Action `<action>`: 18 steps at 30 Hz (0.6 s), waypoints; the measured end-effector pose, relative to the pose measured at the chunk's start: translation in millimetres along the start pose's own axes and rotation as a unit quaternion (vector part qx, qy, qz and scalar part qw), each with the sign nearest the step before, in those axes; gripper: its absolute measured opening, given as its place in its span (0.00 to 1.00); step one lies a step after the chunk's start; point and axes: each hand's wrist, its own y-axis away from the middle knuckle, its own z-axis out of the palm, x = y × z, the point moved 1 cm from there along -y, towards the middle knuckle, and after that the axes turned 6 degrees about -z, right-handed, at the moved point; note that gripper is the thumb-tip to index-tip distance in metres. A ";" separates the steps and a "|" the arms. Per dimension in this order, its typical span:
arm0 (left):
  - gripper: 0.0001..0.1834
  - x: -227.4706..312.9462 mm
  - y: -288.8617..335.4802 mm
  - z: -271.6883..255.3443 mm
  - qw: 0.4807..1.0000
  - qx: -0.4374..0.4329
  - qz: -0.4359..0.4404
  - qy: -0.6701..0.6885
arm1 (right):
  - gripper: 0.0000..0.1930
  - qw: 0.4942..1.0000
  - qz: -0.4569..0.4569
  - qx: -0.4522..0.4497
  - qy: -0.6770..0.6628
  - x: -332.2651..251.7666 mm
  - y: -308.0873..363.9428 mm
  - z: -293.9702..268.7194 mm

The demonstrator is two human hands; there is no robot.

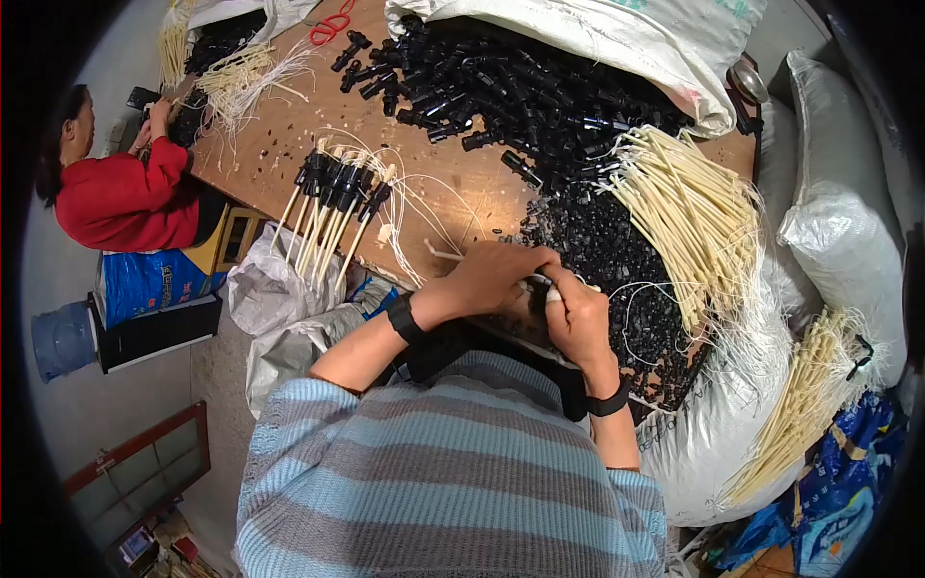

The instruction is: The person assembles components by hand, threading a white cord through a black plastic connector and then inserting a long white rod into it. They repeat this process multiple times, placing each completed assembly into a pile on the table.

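Close in front of my body, at the table's near edge, my two hands work together. My left hand point(496, 275) is closed with its fingers bent; a short end of a cream-coloured tube point(441, 252) sticks out beside it. My right hand point(580, 323) is closed in a fist with white wrapping around a digit; what it grips is hidden. Left of my hands, several cream rods with black plastic fittings point(339, 183) lie over the edge, trailing white strings. Small black parts point(617, 265) are heaped beyond my right hand. A big bundle of cream rods point(689, 217) lies on them.
Black tubular fittings point(491, 82) spill from a white sack point(617, 43) at the back. Red-handled scissors point(330, 23) lie at the far left. A person in red point(125, 197) works at the left edge. Full sacks point(838, 193) and another rod bundle point(795, 405) stand right.
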 end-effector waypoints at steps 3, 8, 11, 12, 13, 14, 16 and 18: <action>0.24 8.5 -3.2 -12.0 0.989 -0.105 -0.088 0.047 | 0.09 0.995 0.038 -0.094 -0.012 -7.2 -2.0 -5.1; 0.15 -2.5 -0.5 -13.8 0.993 0.031 0.037 0.107 | 0.06 0.997 0.023 -0.041 0.068 -2.9 2.7 0.3; 0.12 -4.6 1.7 -8.0 0.982 0.090 0.031 0.161 | 0.07 0.999 0.017 -0.027 0.036 -6.2 2.8 2.5; 0.12 -3.8 1.9 -8.1 0.982 0.089 0.032 0.162 | 0.08 1.000 0.026 -0.011 0.008 -7.0 3.2 1.7; 0.12 -3.1 2.2 -8.7 0.977 0.084 0.033 0.195 | 0.08 1.000 0.027 -0.011 0.009 -5.5 3.9 1.8; 0.12 -2.5 2.3 -8.9 0.970 0.078 0.034 0.228 | 0.08 0.999 0.032 -0.012 -0.033 -2.4 5.0 2.5; 0.12 -1.6 3.9 -6.9 0.975 0.078 0.047 0.201 | 0.08 0.996 0.037 -0.013 -0.077 0.2 5.7 3.2; 0.11 -4.8 2.5 -8.1 0.980 0.078 0.060 0.173 | 0.07 0.993 0.060 -0.031 -0.093 1.0 6.7 3.1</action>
